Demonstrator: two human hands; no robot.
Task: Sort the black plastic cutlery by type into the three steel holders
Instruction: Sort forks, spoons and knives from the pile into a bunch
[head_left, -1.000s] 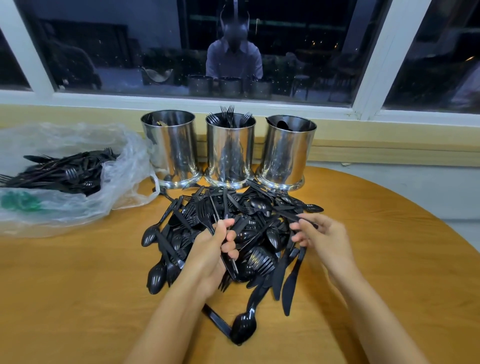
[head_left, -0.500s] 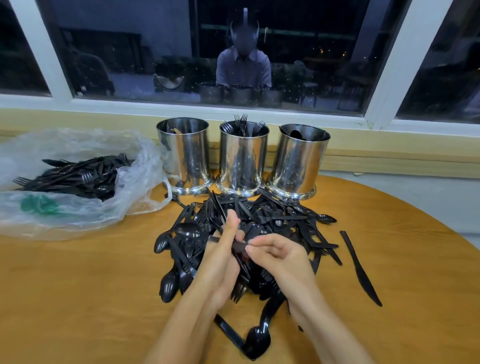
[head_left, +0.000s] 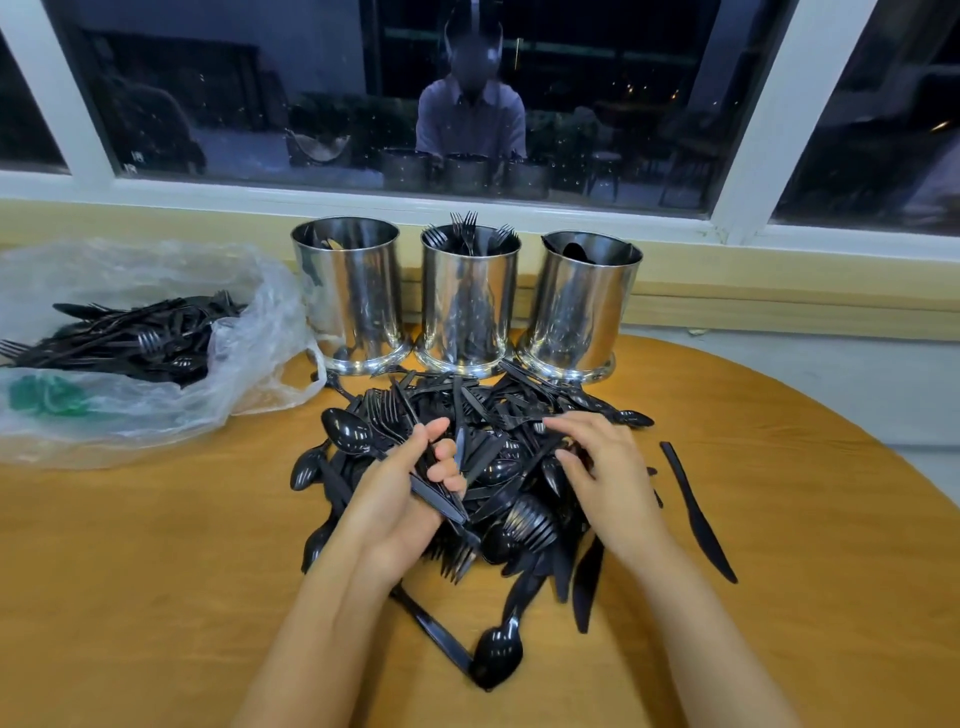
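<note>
A heap of black plastic cutlery (head_left: 498, 467) lies on the round wooden table (head_left: 156, 571), just in front of three steel holders. The left holder (head_left: 347, 296) shows little inside, the middle holder (head_left: 470, 301) has forks sticking up, the right holder (head_left: 582, 306) has dark pieces at its rim. My left hand (head_left: 400, 499) is closed around a bundle of forks (head_left: 387, 415), their tines pointing up and away. My right hand (head_left: 602, 467) hovers over the right side of the heap, fingers spread, holding nothing. A single knife (head_left: 696, 512) lies apart to the right.
A clear plastic bag (head_left: 130, 415) with more black cutlery lies at the left of the table. A window sill (head_left: 727, 301) and dark window rise right behind the holders. A spoon (head_left: 496, 652) lies at the near edge of the heap.
My right hand has drawn away from my left hand and moved right over the heap. My left hand keeps its bundle of forks. The view has shifted slightly.
</note>
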